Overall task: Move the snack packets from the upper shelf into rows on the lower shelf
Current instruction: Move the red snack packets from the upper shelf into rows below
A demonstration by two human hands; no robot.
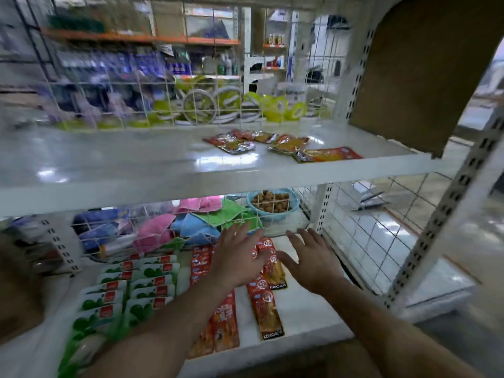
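Several red and orange snack packets [283, 145] lie scattered on the white upper shelf [136, 165], right of its middle. On the lower shelf [308, 315] red packets [266, 309] lie in rows running front to back. My left hand [237, 257] rests flat, fingers spread, over the far end of these rows, touching a red packet [266, 248]. My right hand [311, 260] hovers beside it on the right, fingers straight, holding nothing. Green and white packets [131, 287] fill two rows at the left of the lower shelf.
A wire grid [152, 233] backs the lower shelf, with pink, blue and green cloths [191, 222] and a blue basket of brown balls [272, 203] behind it. A white perforated upright [425, 241] stands at the right. A brown board [420, 69] hangs at the upper right.
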